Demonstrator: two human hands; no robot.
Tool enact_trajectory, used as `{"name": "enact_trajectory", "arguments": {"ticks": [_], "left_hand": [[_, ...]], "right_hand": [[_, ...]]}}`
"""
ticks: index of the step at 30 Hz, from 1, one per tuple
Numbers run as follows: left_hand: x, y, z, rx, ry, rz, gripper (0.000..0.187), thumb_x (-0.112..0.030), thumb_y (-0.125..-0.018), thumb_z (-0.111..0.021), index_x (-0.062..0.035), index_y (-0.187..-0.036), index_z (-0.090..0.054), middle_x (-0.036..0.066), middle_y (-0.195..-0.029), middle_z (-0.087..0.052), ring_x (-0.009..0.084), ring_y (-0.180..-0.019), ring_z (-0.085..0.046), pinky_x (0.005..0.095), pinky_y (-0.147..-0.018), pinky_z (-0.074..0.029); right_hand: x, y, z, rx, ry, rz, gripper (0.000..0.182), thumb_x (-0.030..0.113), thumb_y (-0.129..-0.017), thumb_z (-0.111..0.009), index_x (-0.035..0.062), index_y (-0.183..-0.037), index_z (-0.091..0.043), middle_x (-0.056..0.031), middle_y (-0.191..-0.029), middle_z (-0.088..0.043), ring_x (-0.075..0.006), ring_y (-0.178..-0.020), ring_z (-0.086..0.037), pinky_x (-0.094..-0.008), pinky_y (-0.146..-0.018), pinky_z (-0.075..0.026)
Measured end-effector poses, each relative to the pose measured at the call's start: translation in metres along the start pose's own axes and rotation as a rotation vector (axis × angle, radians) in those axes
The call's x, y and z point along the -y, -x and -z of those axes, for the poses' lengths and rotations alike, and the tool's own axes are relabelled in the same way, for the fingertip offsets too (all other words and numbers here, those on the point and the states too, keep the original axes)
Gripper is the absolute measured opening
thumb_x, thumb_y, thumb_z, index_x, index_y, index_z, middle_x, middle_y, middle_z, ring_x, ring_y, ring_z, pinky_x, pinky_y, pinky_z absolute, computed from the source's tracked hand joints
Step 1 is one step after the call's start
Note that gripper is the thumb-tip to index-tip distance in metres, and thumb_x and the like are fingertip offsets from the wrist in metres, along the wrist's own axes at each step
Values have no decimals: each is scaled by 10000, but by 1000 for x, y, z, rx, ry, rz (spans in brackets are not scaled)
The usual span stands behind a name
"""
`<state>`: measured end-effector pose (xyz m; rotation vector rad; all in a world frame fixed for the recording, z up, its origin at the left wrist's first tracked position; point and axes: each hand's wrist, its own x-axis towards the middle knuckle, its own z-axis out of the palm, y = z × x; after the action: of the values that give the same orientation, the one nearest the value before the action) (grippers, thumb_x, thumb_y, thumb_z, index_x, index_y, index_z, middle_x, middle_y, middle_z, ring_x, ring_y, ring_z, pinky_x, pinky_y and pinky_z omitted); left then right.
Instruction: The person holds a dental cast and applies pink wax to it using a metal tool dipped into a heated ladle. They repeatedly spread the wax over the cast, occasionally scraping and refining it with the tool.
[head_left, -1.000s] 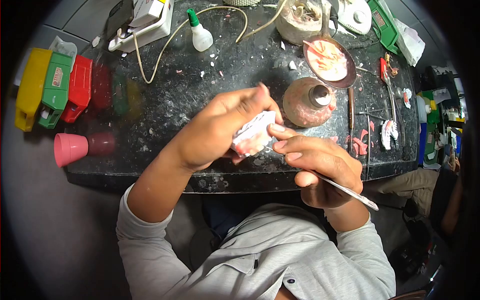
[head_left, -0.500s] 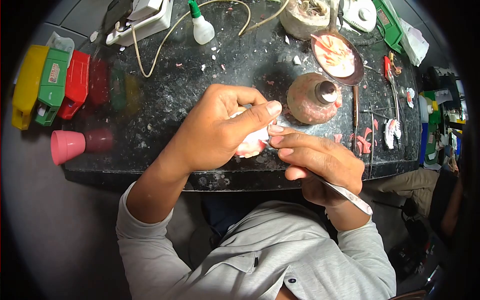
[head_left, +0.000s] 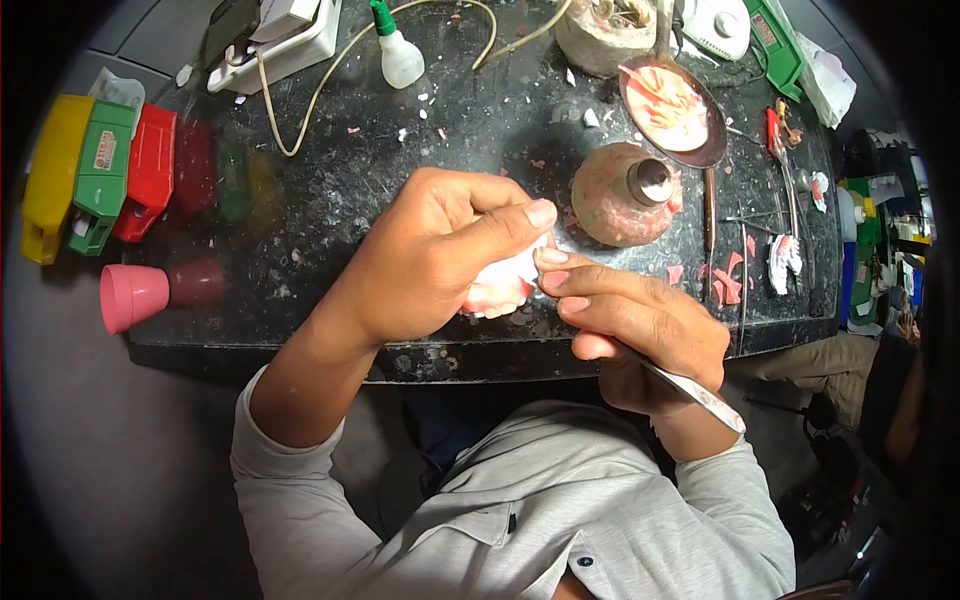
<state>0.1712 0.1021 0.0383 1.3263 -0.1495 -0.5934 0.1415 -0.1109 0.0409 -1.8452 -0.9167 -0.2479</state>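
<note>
My left hand (head_left: 430,262) is closed around a white dental cast (head_left: 512,270) with pink wax and a row of teeth along its lower side. Much of the cast is hidden behind the palm and thumb. My right hand (head_left: 645,318) grips a wax knife (head_left: 703,397), whose metal handle end sticks out below the palm toward the wrist. Its working tip is hidden at the fingertips, which meet the right side of the cast. Just beyond my right hand stands a round, wax-spattered alcohol burner (head_left: 610,205) with a metal cap.
A pan (head_left: 716,140) of pink and white wax lies behind the burner. Pink wax scraps (head_left: 728,287) and thin tools are on the right. A green-capped squeeze bottle (head_left: 403,63) stands at the back. Coloured bins (head_left: 100,165) and a pink cup (head_left: 135,297) sit left.
The cast has turned slightly in my left hand, showing a little more pink wax under the palm. My right hand stays almost still against it.
</note>
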Motion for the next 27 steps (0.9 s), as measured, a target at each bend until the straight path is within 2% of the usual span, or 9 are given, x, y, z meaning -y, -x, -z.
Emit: {"name": "enact_trajectory", "arguments": {"ticks": [12, 14, 18, 20, 21, 23, 24, 25, 27], "left_hand": [[8, -3, -4, 54, 190, 17, 373, -252, -1038, -479, 75, -965, -641, 59, -718, -614, 13, -456, -455, 170, -387, -336], [7, -1, -5, 110, 330, 95, 373, -262, -1041, -469, 71, -993, -629, 49, -700, -600, 16, -431, -448, 178, -365, -333], [5, -1, -10, 83, 361, 130, 363, -265, -1049, -451, 58, -1006, -611, 31, -668, -568, 19, -401, -419, 185, -349, -331], [3, -1, -11, 25, 262, 58, 366, -280, -1065, -427, 39, -1006, -596, 12, -639, -531, 23, -409, -410, 188, -360, -342], [4, -1, -13, 23, 263, 58, 366, -280, -1065, -427, 39, -1006, -596, 12, -639, -531, 23, -409, -410, 188, -360, -342], [5, -2, -18, -88, 118, -83, 374, -304, -1077, -410, 18, -1015, -590, 5, -625, -511, 28, -427, -413, 191, -374, -354], [5, -2, -18, -103, 103, -99, 388, -344, -1081, -406, 0, -1052, -582, 10, -627, -518, 37, -453, -441, 193, -392, -369], [6, -2, -19, -102, 103, -100, 388, -344, -1081, -406, 0, -1052, -582, 10, -627, -518, 37, -453, -441, 193, -392, -369], [5, -2, -23, -160, 103, -146, 298, -305, -1073, -467, -22, -1000, -523, 32, -627, -528, 83, -510, -484, 218, -437, -391]], "right_hand": [[4, 5, -2, -33, 19, 35, 149, 104, -993, -595, -31, -1053, -608, -235, -1036, -702, -366, -1007, -714, -427, -879, -592], [4, 5, -1, -11, 54, 60, 154, 95, -994, -591, -42, -1063, -599, -246, -1035, -696, -373, -1038, -703, -434, -892, -585], [1, 7, -1, -43, 54, 59, 182, 125, -1018, -549, -48, -1060, -585, -258, -1037, -690, -366, -1029, -704, -427, -897, -583], [-2, 7, 2, -105, 57, 30, 233, 164, -1045, -495, -55, -1039, -572, -277, -1049, -680, -363, -997, -709, -423, -883, -587], [-6, 8, -1, -104, 55, 30, 233, 164, -1045, -495, -55, -1039, -572, -277, -1049, -680, -363, -997, -709, -423, -883, -587], [-21, 13, -9, -280, -189, 86, 219, 78, -975, -630, -52, -1148, -599, -244, -1076, -700, -334, -994, -713, -374, -841, -572], [-23, 12, -11, -285, -183, 97, 265, 124, -988, -627, -66, -1166, -577, -239, -1070, -704, -343, -994, -712, -368, -841, -572], [-23, 12, -9, -285, -182, 98, 265, 124, -988, -627, -66, -1166, -577, -239, -1070, -704, -343, -994, -712, -368, -841, -572], [-20, 14, -1, -124, -31, 74, 312, 170, -994, -626, -64, -1190, -562, -256, -1111, -695, -364, -1015, -707, -359, -857, -566]]}}
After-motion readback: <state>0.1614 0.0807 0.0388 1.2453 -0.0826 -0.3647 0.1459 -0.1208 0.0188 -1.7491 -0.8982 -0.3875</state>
